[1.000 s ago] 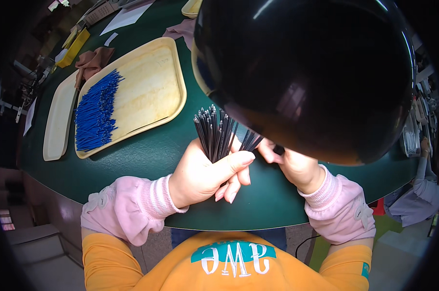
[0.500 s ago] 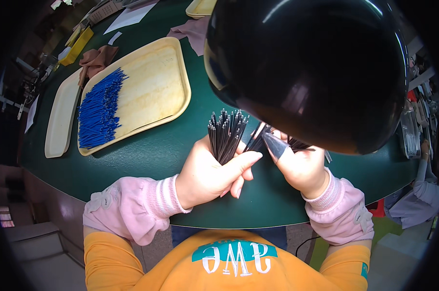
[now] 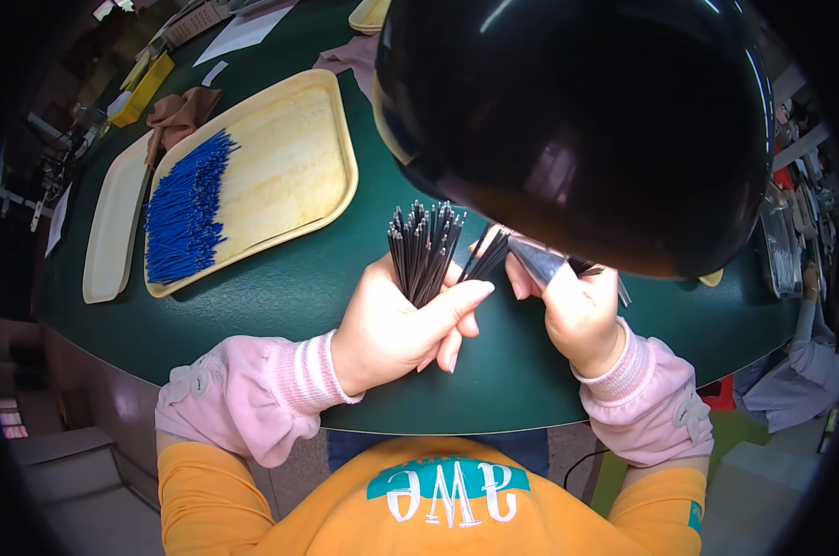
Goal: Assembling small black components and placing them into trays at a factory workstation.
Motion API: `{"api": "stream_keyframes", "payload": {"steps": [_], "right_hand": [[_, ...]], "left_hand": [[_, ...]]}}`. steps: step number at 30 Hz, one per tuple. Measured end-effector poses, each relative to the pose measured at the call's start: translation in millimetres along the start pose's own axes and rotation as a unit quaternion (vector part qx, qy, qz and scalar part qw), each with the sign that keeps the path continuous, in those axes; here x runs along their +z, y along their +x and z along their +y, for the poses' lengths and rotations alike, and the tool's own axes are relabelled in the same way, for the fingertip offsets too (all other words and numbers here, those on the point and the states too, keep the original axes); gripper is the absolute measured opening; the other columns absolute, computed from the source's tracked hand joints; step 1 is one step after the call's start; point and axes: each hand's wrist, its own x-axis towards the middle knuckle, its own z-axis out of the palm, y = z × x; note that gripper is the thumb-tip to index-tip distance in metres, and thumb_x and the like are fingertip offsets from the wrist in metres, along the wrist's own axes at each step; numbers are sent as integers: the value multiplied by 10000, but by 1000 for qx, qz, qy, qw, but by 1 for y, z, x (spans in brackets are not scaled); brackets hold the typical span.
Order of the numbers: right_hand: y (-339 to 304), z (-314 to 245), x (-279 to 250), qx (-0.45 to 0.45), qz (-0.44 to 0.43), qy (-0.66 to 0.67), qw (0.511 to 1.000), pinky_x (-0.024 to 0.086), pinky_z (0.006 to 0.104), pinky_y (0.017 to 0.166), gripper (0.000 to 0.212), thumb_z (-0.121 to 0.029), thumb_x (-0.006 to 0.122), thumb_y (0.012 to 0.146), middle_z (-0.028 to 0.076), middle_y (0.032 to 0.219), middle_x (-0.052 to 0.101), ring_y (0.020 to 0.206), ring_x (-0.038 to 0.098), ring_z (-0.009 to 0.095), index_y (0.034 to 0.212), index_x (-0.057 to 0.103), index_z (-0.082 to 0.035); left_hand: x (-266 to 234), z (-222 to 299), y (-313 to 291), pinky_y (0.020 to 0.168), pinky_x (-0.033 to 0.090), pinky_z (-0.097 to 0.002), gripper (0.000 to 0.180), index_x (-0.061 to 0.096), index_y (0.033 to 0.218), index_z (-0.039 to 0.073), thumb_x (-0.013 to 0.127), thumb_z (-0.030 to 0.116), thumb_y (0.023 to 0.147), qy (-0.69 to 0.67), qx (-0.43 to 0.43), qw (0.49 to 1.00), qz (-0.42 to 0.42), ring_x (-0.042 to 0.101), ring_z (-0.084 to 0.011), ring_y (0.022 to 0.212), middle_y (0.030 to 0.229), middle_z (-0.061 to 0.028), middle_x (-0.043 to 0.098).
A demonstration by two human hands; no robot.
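My left hand (image 3: 382, 324) is closed around an upright bundle of thin black wires (image 3: 424, 255) with silvery tips. A few more black wires (image 3: 482, 255) fan out from its fingers toward the right hand. My right hand (image 3: 581, 320) is beside it, partly covered by a big black lamp shade (image 3: 586, 139). A pointed, see-through grey cover (image 3: 538, 259) sits on the right thumb. Dark wire ends (image 3: 584, 267) show behind that thumb and stick out past the hand, so it is closed on black wires; the shade hides most of its fingertips.
On the green table (image 3: 280, 324), a cream tray (image 3: 290, 157) at the left holds a heap of blue wires (image 3: 188, 208). A narrower cream tray (image 3: 113, 232) lies beside it, with a brown cloth (image 3: 180, 113) behind. Far left is a yellow bin (image 3: 146, 93).
The whole view has shifted slightly. My right thumb has lifted a little, and the loose wires between the hands stand more spread out. Both hands keep their wires.
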Motion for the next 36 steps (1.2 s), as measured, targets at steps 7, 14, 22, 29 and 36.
{"api": "stream_keyframes", "payload": {"steps": [7,14,22,29,36], "right_hand": [[-2,1,-4,-19,-36,-54,998,336,177,467,91,75,442,708,-21,590,473,527,424,20,736,503,13],[2,2,-2,-35,-16,-6,999,350,178,488,72,39,419,772,2,601,484,535,438,39,776,488,20],[6,-3,-15,17,-60,23,998,368,181,501,101,89,443,721,16,613,505,560,476,49,785,492,28],[6,0,-11,-56,8,-46,997,402,185,534,97,79,464,716,16,651,530,591,498,51,774,524,29],[6,3,-19,-75,-49,-78,993,374,162,489,108,93,467,687,8,645,531,586,493,33,742,528,23]], "left_hand": [[0,-3,1,356,390,-193,144,505,681,-3,539,79,794,13,14,1000,-11,495,-88,382,541,-49,524],[-1,-3,1,343,377,-182,158,507,672,-10,540,84,795,5,17,1000,6,493,-87,375,541,-49,526],[-4,-5,1,303,346,-172,147,468,711,2,494,95,822,-42,23,999,-19,489,-100,355,552,-72,538],[-9,-4,2,305,348,-173,135,455,722,12,488,91,826,-71,4,995,-63,485,-101,353,554,-75,537],[-5,-4,1,299,326,-174,127,454,717,18,498,81,818,-23,23,999,-16,448,-85,330,536,-58,521]]}}
